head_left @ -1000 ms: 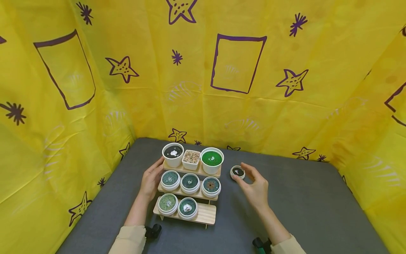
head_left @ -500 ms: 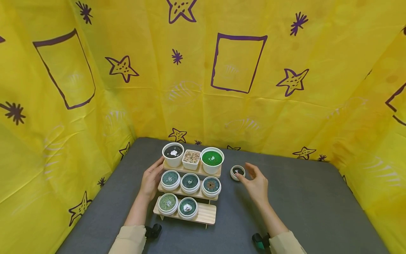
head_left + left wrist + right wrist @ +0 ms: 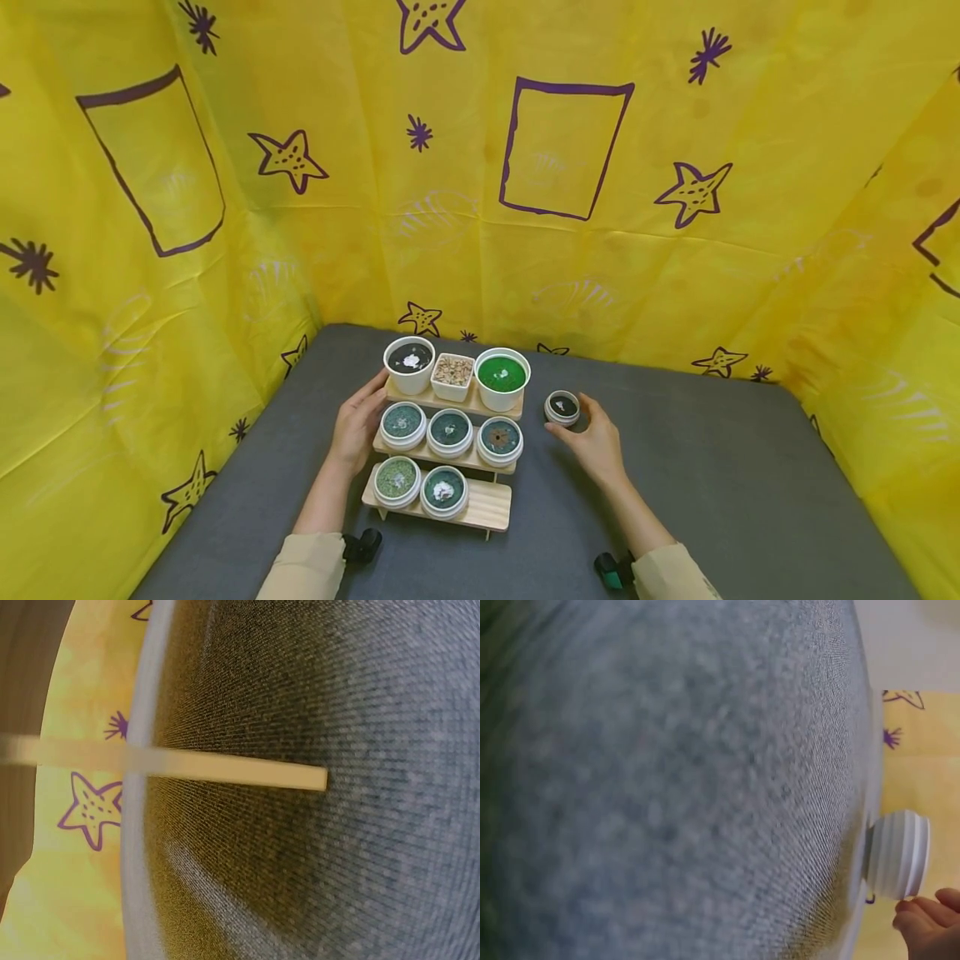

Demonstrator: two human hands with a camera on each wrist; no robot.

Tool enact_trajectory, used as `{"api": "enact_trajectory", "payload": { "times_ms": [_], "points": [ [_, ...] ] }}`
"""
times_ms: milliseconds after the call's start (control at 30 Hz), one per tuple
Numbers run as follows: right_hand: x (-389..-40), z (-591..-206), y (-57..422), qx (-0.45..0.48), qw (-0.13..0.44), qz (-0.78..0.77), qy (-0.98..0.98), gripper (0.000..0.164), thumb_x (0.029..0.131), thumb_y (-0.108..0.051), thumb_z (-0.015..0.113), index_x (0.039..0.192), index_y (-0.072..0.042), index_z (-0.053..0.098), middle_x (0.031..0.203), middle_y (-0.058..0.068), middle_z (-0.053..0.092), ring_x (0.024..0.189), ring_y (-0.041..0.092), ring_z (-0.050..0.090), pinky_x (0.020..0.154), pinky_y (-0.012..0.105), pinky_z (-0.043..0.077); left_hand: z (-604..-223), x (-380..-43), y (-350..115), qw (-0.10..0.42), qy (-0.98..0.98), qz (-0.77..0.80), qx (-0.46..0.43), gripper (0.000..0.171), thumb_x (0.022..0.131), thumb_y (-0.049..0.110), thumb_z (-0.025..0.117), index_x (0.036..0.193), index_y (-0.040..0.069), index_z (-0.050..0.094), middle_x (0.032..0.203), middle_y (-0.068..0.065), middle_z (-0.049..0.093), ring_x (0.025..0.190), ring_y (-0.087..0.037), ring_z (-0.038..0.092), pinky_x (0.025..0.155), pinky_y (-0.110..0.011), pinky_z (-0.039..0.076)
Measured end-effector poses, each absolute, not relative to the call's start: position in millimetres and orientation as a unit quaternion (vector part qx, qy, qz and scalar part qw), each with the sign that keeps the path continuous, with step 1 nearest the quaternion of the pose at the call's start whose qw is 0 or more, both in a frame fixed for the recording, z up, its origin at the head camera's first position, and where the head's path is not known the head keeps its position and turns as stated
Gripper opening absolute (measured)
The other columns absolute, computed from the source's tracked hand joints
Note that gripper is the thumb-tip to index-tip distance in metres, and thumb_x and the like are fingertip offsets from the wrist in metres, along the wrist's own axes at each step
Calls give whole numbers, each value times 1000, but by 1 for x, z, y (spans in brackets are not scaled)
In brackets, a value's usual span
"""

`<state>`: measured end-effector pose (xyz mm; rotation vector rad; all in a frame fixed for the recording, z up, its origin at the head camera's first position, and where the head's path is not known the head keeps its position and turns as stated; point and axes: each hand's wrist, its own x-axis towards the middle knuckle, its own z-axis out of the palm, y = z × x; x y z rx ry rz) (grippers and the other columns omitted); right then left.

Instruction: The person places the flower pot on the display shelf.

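A three-step wooden stand (image 3: 489,502) sits on the table, with several white cups of dark and green contents on its shelves. My left hand (image 3: 355,431) touches the left end of its top shelf, with fingers extended along the edge. To the right of the stand, a small white jar (image 3: 562,417) with dark contents stands upright on the table. My right hand (image 3: 600,447) holds this jar by its sides, thumb in front and fingers at the right. In the right wrist view, fingertips (image 3: 911,916) meet the side of the ribbed jar (image 3: 898,855).
On the top shelf, a square white dish (image 3: 452,392) of coarse flakes stands between a dark-filled cup (image 3: 409,380) and a green-filled cup (image 3: 502,398). Grey cloth covers the table (image 3: 720,492). A yellow patterned curtain (image 3: 480,267) encloses the back and sides.
My right hand has shifted from the top of the small jar to its near and right sides. The jar stays in place. My left hand and the stand have not moved.
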<state>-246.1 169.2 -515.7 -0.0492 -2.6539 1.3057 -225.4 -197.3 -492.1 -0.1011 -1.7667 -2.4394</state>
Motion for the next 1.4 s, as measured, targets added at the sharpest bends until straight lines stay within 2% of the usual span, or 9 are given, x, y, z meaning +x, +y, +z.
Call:
{"api": "enact_trajectory", "payload": {
  "times_ms": [300,800,1033,1400],
  "points": [
    [-257,-524,169,-27,96,434,-895,77,78,-30,82,137,6,51,133,27,60,124,41,58,106,52,45,-492,-225,-196,69,-582,-809,-37,34,103,10,46,120,34,62,118,26,65,109,6,63,95,-12,49],
    [-265,-534,175,-35,103,452,-885,66,78,-24,83,130,5,55,125,27,65,117,39,64,102,49,50,-491,-224,-195,64,-586,-808,-25,33,103,10,46,126,28,61,118,26,65,109,6,62,96,-12,49],
    [-267,-534,175,-23,111,447,-887,64,78,-23,83,130,4,57,124,26,66,114,38,66,100,49,51,-492,-225,-196,64,-584,-809,-29,33,103,10,46,124,31,61,118,26,65,109,6,63,96,-12,49],
    [-269,-536,175,-24,115,440,-890,61,78,-22,84,128,2,59,122,24,68,113,37,67,98,49,52,-490,-225,-197,59,-590,-805,-18,33,102,10,47,126,29,60,117,26,65,108,6,63,95,-13,50]
  ]
}}
